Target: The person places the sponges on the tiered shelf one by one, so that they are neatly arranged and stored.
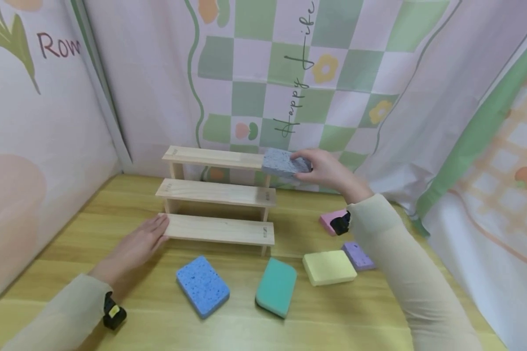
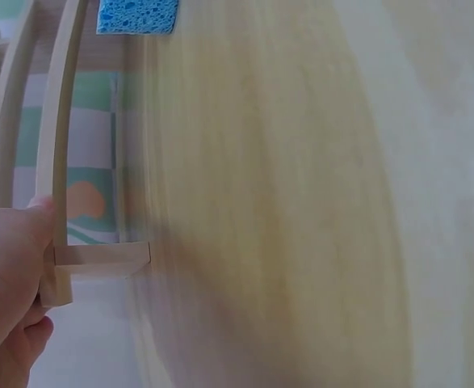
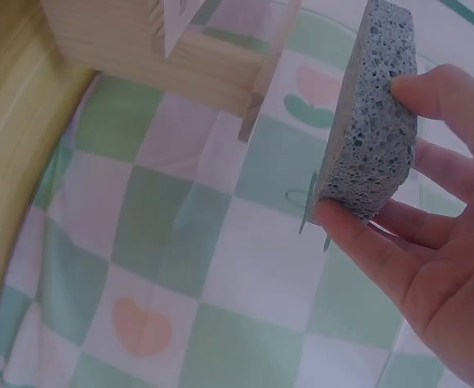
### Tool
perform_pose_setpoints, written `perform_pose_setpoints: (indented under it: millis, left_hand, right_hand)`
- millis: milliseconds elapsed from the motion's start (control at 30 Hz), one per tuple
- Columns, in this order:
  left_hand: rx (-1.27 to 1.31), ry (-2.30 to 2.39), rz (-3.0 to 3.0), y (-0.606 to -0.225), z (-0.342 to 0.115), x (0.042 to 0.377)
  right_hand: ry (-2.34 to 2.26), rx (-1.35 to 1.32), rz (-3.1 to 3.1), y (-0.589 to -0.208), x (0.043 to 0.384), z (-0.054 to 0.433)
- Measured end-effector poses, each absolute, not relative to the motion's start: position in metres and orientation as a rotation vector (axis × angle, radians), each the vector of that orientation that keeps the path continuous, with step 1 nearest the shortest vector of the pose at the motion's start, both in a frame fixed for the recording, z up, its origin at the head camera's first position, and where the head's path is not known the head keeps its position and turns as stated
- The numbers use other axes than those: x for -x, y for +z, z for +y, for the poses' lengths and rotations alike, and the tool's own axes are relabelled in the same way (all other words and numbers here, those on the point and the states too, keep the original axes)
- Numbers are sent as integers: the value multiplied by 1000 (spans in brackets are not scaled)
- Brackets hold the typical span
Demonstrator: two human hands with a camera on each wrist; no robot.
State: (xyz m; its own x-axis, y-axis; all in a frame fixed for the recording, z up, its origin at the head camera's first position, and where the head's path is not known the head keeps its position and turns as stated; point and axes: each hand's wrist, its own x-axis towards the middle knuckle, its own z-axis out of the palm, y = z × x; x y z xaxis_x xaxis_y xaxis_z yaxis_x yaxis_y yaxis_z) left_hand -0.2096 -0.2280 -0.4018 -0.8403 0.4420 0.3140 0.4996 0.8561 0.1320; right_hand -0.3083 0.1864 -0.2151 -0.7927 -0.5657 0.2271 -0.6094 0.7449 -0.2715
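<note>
A three-tier wooden shelf (image 1: 219,229) stands on the table. My left hand (image 1: 142,242) grips the left end of its lowest board, thumb on one face and fingers on the other in the left wrist view (image 2: 10,283). Up at the right end of the top board, my right hand (image 1: 327,170) pinches a grey-blue porous sponge (image 1: 283,162) between thumb and fingers. The right wrist view shows this sponge (image 3: 374,113) tilted and apart from the wood (image 3: 212,77). In the head view it covers the top board's right end.
In front of the shelf lie a blue sponge (image 1: 203,286) and a teal sponge (image 1: 276,287). Farther right are yellow (image 1: 329,267), purple (image 1: 358,256) and pink (image 1: 329,220) sponges, the pink one partly behind my wrist. Printed curtains (image 1: 254,63) hang around the table (image 1: 136,312).
</note>
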Motion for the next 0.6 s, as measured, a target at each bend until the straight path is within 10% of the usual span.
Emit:
perform_pose_setpoints:
  millis: [600]
  left_hand:
    - [717,-274,-2744,-405,-228,211]
  right_hand:
    - [526,-973,-2780,-209,324,134]
